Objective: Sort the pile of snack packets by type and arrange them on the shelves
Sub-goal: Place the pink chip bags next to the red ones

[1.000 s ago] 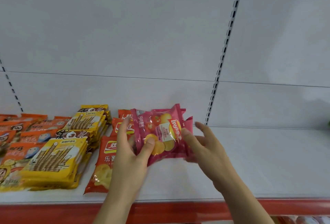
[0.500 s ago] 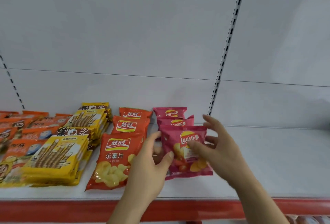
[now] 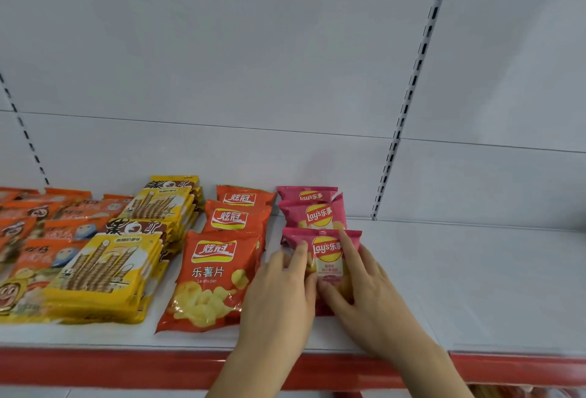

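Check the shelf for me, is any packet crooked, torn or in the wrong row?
Nothing stands out. The front pink Lay's packet lies flat in line with the two pink packets behind it, both hands resting on it. The orange chip packets and yellow wafer packets sit in their own rows. No tears or spills show.

Wide open white shelf (image 3: pixel 475 274) to the right of the pink Lay's column (image 3: pixel 312 210), bare from the red front lip (image 3: pixel 126 369) right back to the rear panel (image 3: pixel 285 58), and plenty of headroom above it all. Left of that it is packed: the orange chip packets (image 3: pixel 218 274) sit just beside the pink ones with only a thin strip of shelf between, the yellow wafer-roll stacks (image 3: pixel 104 270) press close on their left, and orange packets (image 3: pixel 41 232) fill the far left. Both hands, the left hand (image 3: pixel 279 299) and right hand (image 3: pixel 364 296), cover the nearest pink packet (image 3: pixel 323 254), blocking the near approach to that column.
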`<control>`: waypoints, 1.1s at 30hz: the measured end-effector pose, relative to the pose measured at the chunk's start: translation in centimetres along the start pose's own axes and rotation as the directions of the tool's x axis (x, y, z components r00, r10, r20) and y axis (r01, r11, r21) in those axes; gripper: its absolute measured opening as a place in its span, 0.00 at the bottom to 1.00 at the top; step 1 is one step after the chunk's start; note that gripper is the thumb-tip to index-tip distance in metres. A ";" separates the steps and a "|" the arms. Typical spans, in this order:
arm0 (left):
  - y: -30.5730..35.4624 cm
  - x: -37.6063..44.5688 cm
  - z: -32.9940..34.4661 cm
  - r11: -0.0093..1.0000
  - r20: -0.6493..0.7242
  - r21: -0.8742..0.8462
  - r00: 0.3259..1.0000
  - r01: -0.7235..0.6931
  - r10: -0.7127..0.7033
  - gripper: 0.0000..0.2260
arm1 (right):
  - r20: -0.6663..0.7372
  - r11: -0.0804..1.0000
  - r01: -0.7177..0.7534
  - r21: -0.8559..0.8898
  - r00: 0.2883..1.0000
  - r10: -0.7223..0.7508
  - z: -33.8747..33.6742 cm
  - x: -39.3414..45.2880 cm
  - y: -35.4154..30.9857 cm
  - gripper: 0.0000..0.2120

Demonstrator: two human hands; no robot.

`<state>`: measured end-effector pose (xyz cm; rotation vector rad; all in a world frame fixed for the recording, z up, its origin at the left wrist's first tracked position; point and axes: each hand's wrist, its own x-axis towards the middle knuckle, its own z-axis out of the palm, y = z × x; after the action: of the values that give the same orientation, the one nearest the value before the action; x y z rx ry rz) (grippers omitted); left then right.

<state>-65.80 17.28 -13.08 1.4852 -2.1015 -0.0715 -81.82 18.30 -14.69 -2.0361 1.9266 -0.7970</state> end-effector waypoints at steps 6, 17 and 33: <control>-0.5 0.3 -0.1 0.997 0.000 0.081 1.000 0.010 -0.010 0.25 | 0.002 0.996 0.044 -0.083 0.999 -0.044 0.2 -0.1 -0.8 0.42; -1.2 0.2 -0.4 0.999 0.044 0.029 0.998 0.038 -0.039 0.23 | -0.052 0.998 -0.026 -0.051 0.998 0.023 -0.2 -1.0 -1.6 0.41; 4.0 -0.5 2.1 0.986 -0.189 -0.031 0.969 -0.165 0.156 0.27 | -0.310 0.932 -0.199 -0.302 0.945 0.101 -5.0 -6.5 2.5 0.40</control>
<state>-70.13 18.66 -13.65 1.2393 -2.0446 0.0764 -86.51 25.34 -13.28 -1.9997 2.4987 -0.8185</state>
